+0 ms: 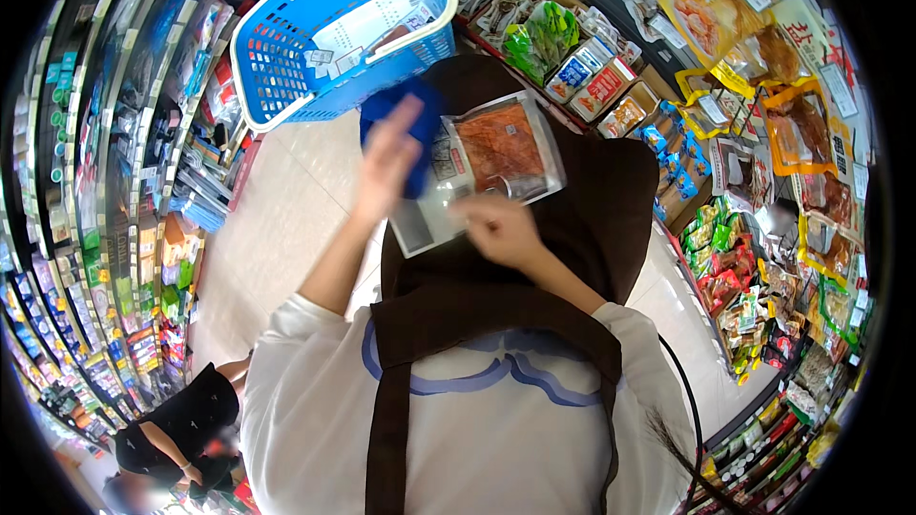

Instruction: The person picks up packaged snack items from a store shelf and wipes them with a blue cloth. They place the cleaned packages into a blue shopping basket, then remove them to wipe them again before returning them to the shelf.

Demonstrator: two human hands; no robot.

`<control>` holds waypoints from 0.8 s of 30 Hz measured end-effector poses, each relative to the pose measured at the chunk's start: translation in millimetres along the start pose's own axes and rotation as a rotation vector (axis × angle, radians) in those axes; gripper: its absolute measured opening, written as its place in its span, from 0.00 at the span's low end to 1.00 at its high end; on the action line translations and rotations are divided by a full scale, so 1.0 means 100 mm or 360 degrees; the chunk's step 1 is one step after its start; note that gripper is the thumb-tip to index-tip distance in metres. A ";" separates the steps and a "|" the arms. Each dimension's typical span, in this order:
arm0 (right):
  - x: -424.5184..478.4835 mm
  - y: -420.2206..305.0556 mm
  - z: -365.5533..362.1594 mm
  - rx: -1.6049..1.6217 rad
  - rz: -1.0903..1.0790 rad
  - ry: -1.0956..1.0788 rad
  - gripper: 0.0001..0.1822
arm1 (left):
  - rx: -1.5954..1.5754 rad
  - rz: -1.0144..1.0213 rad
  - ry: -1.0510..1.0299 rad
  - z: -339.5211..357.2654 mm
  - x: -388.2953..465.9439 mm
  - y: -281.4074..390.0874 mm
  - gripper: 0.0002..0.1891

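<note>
A flat clear-and-white plastic food packet (501, 146) with reddish-brown contents lies across the lap of the dark brown apron (594, 200). My left hand (390, 157), blurred, is raised over a blue cloth (431, 136) at the packet's left edge, its fingers apart. My right hand (501, 229) is curled at the packet's lower edge, also blurred; whether its fingers pinch the packet is unclear. Beyond my left hand stands a blue plastic shopping basket (343, 104) with a pale rim, holding white papers or labels (368, 21) and a packaged item.
Store shelves (143, 157) of packaged goods curve along the left. Hanging food packets (805, 129) and low bins of snacks (723, 257) line the right. Pale tiled floor (279, 229) shows between them. A person in dark clothes (179, 422) is at the lower left.
</note>
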State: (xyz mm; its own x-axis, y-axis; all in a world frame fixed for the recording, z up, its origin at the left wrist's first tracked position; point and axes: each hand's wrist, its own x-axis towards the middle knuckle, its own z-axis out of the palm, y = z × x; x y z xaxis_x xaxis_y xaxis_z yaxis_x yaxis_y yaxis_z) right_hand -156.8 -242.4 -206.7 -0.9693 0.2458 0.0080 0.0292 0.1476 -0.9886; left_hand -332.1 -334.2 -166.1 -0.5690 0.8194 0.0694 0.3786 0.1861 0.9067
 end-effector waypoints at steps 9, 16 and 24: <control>0.15 0.73 -1.31 0.0157 0.0932 0.0336 0.16 | 0.0719 0.0332 -0.0663 0.18 -0.20 -0.34 0.24; -0.04 0.58 -1.01 0.1345 0.0829 0.0319 0.06 | -0.0100 -0.0241 0.0350 -0.03 -0.06 -0.75 0.16; -0.58 0.44 -0.18 0.1360 0.0979 0.0510 0.07 | 0.0494 0.0532 0.0579 -0.43 -0.04 0.57 0.18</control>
State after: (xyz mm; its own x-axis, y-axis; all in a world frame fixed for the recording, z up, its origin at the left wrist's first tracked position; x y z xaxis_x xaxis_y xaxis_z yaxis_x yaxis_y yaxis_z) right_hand -94.9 -232.8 -247.9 -0.7351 0.3052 -0.6054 0.1871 -0.7669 -0.6138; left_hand -339.6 -350.7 -96.4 -0.5752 0.6321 0.5192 0.7457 0.1444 0.6504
